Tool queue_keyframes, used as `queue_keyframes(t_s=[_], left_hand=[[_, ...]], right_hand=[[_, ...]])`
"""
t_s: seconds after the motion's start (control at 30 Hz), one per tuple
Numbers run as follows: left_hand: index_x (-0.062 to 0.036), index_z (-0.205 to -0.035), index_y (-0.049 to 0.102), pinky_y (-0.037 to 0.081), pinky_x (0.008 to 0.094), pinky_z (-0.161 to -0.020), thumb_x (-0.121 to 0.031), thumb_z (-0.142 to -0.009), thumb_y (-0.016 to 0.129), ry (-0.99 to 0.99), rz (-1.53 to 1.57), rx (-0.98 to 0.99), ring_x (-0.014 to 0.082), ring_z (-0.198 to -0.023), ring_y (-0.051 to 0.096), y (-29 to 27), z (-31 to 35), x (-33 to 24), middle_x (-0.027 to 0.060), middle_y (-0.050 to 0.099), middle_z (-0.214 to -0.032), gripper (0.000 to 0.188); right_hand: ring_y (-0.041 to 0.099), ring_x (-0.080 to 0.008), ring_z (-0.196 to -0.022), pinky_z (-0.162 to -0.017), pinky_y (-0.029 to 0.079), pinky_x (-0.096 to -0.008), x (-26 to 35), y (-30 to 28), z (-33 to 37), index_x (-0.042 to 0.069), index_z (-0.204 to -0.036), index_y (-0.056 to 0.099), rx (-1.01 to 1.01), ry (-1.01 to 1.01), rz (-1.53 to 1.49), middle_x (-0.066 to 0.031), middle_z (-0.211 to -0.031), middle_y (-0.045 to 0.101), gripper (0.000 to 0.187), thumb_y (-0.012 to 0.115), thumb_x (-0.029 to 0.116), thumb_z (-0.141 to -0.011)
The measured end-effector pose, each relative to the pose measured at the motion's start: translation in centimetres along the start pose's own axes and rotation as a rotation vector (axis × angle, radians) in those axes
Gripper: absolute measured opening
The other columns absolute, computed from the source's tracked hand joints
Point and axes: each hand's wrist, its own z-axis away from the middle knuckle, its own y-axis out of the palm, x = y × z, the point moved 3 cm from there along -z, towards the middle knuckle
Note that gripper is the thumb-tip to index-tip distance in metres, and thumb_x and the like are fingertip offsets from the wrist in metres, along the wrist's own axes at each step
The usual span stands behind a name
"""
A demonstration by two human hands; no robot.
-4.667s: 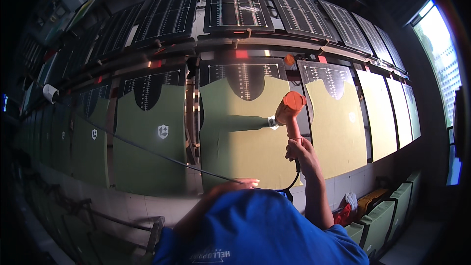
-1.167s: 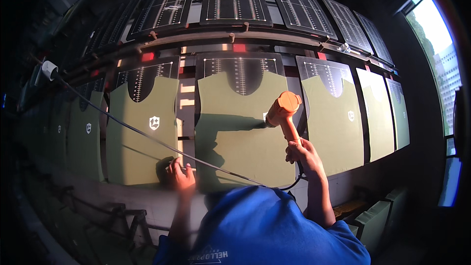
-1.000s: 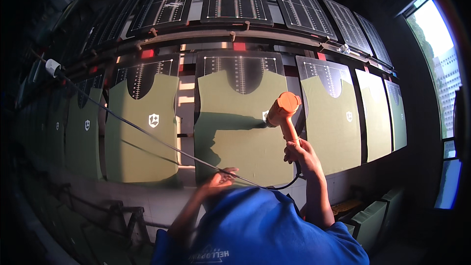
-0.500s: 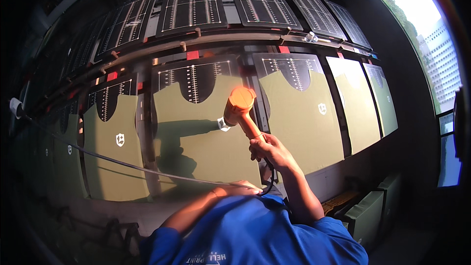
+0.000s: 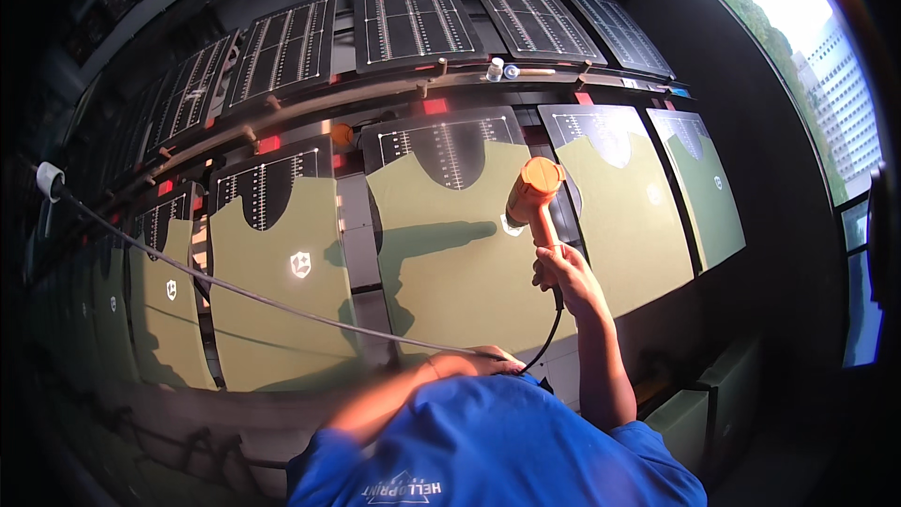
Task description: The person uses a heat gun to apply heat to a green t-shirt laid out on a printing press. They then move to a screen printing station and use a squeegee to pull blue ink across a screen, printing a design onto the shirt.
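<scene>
Nearest: blue T-shirt (image 5: 507, 441). Left hand (image 5: 479, 362) lay low against it, at a thin grey cable (image 5: 282, 307); could not tell whether it gripped. Right hand (image 5: 568, 280) was wrapped round the handle of an orange, pistol-shaped heat gun (image 5: 540, 183), held over an olive-green fabric panel (image 5: 441, 272), head beside a white shield emblem (image 5: 511, 225). Panel covered most of a black board with white ruler marks (image 5: 450, 150). Beyond: row of similar black boards (image 5: 416, 23).

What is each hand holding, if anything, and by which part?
The right hand holds an orange heat gun by its handle. The left hand is at the grey cord; whether it grips it cannot be told.
</scene>
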Motion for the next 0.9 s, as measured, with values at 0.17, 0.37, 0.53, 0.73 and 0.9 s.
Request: queue_keyframes(t_s=[0.17, 0.37, 0.53, 0.73, 0.9], left_hand=[[-0.0123, -0.125, 0.064, 0.033, 0.0304, -0.109, -0.046, -0.1, 0.043, 0.071, -0.055, -0.137, 0.0198, -0.128, 0.048, 0.1, -2.1, -1.7, 0.0047, 0.06, -0.13, 0.047], [-0.008, -0.128, 0.061, 0.039, 0.0317, -0.105, -0.044, -0.1, 0.046, -0.274, 0.199, -0.166, 0.0201, -0.119, 0.056, -2.9, -1.1, -3.5, 0.0088, 0.062, -0.128, 0.048], [-0.0036, -0.128, 0.059, 0.043, 0.0308, -0.102, -0.036, -0.099, 0.052, -0.235, 0.154, -0.295, 0.0185, -0.118, 0.057, -3.3, 0.9, 0.9, 0.0083, 0.063, -0.127, 0.044], [0.0003, -0.123, 0.06, 0.051, 0.0272, -0.075, -0.016, -0.098, 0.055, -0.211, 0.192, -1.017, 0.0112, -0.082, 0.06, -6.4, 6.3, 8.0, 0.007, 0.068, -0.095, 0.031], [-0.0013, -0.114, 0.06, 0.048, 0.0311, -0.079, -0.007, -0.094, 0.053, -0.346, -0.277, -1.801, 0.0214, -0.088, 0.06, -7.6, 15.1, 8.9, 0.012, 0.062, -0.096, 0.022]], right_hand=[[0.056, -0.0118, -0.063, -0.06, 0.043, -0.0262, 0.8, -2.7, -2.1, 0.008, -0.084, 0.052, 0.068, 0.052, 0.002, -0.0005, -0.069, 0.054, 0.027, 0.061, 0.031, -0.094], [0.056, -0.0116, -0.063, -0.06, 0.043, -0.0259, 0.9, -3.3, -2.9, 0.008, -0.083, 0.051, 0.093, 0.088, 0.05, -0.0002, -0.069, 0.054, 0.029, 0.06, 0.033, -0.093], [0.056, -0.0104, -0.064, -0.061, 0.043, -0.0261, 0.3, -2.8, -2.7, 0.007, -0.089, 0.052, 0.071, 0.056, 0.098, 0.0002, -0.07, 0.054, 0.028, 0.061, 0.033, -0.092], [0.057, -0.0116, -0.063, -0.06, 0.043, -0.0258, -0.8, -3.9, -2.9, 0.006, -0.092, 0.053, 0.03, 0.056, 0.028, -0.001, -0.071, 0.055, 0.031, 0.064, 0.035, -0.091], [0.057, -0.0115, -0.062, -0.059, 0.043, -0.0262, 0.4, -3.9, -2.0, 0.006, -0.089, 0.053, 0.04, 0.105, -0.074, -0.0009, -0.069, 0.054, 0.028, 0.063, 0.032, -0.092]])
